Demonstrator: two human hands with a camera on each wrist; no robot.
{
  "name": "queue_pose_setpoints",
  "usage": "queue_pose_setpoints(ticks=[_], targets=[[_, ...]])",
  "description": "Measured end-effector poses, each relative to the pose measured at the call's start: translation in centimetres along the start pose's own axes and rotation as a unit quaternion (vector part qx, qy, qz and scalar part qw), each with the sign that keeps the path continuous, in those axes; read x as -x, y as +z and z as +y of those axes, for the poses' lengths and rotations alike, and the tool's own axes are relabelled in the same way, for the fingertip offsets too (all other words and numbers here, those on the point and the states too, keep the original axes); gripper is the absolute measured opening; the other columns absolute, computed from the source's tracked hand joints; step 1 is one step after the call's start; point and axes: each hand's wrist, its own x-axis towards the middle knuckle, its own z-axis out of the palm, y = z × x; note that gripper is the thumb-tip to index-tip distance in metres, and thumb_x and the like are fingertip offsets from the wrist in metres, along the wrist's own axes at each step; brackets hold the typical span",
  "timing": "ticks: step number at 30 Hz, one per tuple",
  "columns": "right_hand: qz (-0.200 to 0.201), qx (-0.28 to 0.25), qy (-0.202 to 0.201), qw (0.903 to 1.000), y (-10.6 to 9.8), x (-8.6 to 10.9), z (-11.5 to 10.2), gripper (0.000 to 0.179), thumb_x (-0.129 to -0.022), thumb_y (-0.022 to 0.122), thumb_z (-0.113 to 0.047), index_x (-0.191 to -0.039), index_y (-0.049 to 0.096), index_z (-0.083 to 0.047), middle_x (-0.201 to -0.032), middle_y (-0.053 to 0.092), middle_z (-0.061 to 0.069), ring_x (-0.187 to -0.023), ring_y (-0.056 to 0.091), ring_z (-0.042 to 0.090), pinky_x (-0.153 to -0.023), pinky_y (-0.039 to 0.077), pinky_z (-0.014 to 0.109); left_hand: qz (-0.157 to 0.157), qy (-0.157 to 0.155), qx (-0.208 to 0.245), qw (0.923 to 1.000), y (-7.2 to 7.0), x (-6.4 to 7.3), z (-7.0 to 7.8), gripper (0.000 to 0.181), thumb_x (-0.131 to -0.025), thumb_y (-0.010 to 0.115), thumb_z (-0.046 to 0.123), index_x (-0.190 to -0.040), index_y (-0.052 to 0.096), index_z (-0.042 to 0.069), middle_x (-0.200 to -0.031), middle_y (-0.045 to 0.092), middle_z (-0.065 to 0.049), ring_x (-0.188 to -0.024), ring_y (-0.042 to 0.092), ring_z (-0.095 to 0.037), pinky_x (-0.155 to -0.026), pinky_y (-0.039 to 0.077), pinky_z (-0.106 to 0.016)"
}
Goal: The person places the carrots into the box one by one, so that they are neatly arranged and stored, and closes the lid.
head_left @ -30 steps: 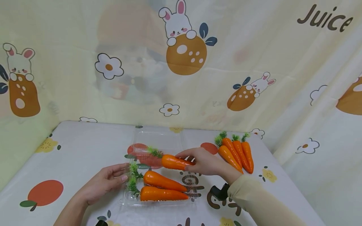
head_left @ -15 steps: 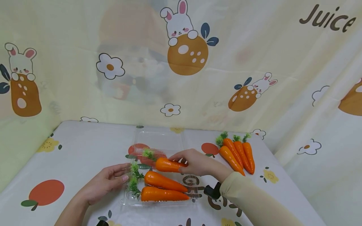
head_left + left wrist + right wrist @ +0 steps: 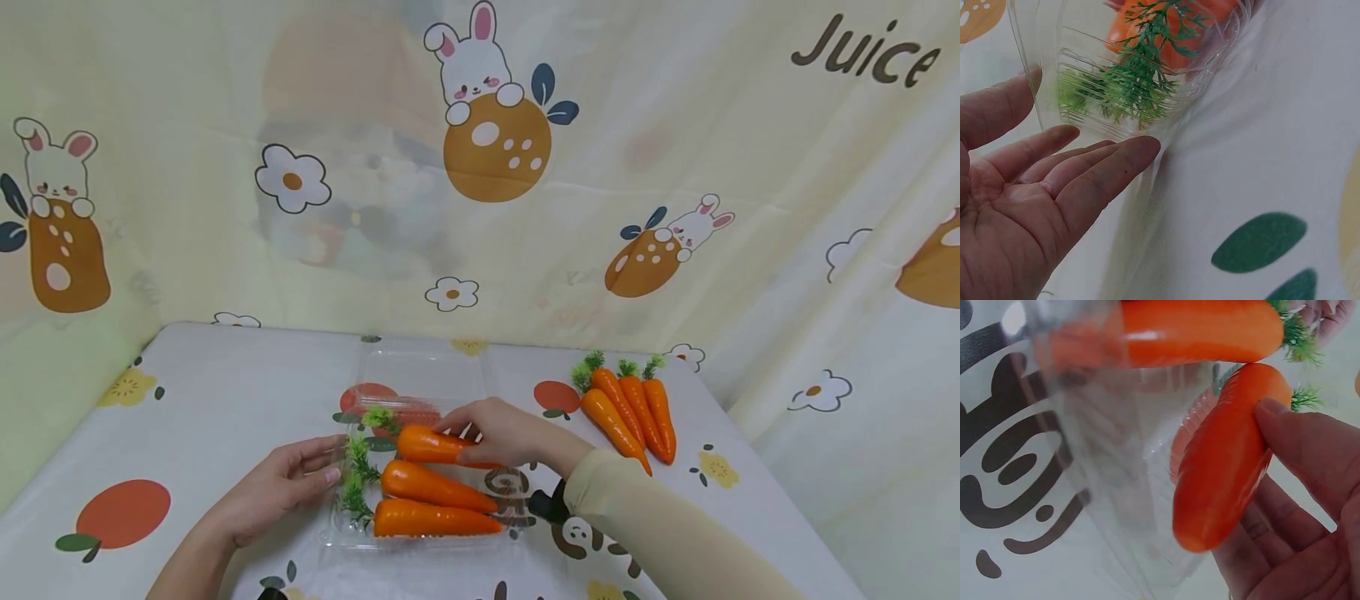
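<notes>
In the head view my right hand (image 3: 501,432) holds an orange toy carrot (image 3: 427,445) over the far side of a clear plastic box (image 3: 420,546). The right wrist view shows thumb and fingers gripping that carrot (image 3: 1225,462), its narrow end toward the camera. Two more carrots lie side by side in the box: a middle carrot (image 3: 438,486) and a near carrot (image 3: 437,518), green tops leftward. My left hand (image 3: 281,483) is at the box's left end. In the left wrist view its straight fingers (image 3: 1107,172) touch the clear wall by the leafy tops.
Several more carrots (image 3: 630,408) lie in a group on the table at the right. The box's clear lid (image 3: 420,371) lies folded back toward the rear. A patterned cloth (image 3: 217,400) covers the table, and a printed curtain (image 3: 375,250) hangs behind it.
My right hand has moved left and slightly down with the carrot, whose green top now lies near the box's left end. The left hand has stayed in place.
</notes>
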Motion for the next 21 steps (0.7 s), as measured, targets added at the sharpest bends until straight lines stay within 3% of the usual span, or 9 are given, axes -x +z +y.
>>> queue_pose_setpoints(ticks=[7, 13, 21], targets=[[-0.013, -0.03, 0.019, 0.9993, 0.5, -0.7, 0.2, 0.043, -0.092, 0.075, -0.007, -0.133, 0.07, -0.017, -0.109, 0.075, -0.002, -0.096, 0.068, 0.012, -0.083, 0.058, 0.021, 0.002, -0.001, -0.001, 1.0, 0.0, 0.0, -0.1, 0.066, -0.103, 0.061, 0.027, -0.155, 0.036, -0.006, -0.157, 0.04, -0.03, -0.138, 0.052, -0.043, -0.104, 0.054, -0.05], [-0.018, -0.021, 0.023, 0.9994, 1.0, -1.1, 0.4, 0.043, -0.092, 0.075, -0.009, -0.134, 0.07, -0.018, -0.111, 0.076, -0.002, -0.095, 0.068, 0.008, -0.087, 0.058, 0.021, 0.001, 0.003, 0.002, 1.0, 0.0, 0.0, -0.1, 0.067, -0.103, 0.063, 0.028, -0.155, 0.036, -0.005, -0.158, 0.04, -0.03, -0.137, 0.053, -0.042, -0.104, 0.055, -0.049], [-0.026, -0.049, 0.026, 0.9981, 1.3, -1.3, 0.6, 0.048, -0.09, 0.071, -0.001, -0.135, 0.069, -0.018, -0.113, 0.076, 0.0, -0.097, 0.069, 0.01, -0.089, 0.06, 0.025, 0.0, 0.009, 0.005, 0.9999, 0.1, 0.2, -0.1, 0.069, -0.102, 0.064, 0.029, -0.154, 0.037, -0.006, -0.158, 0.039, -0.031, -0.139, 0.051, -0.044, -0.104, 0.055, -0.047]])
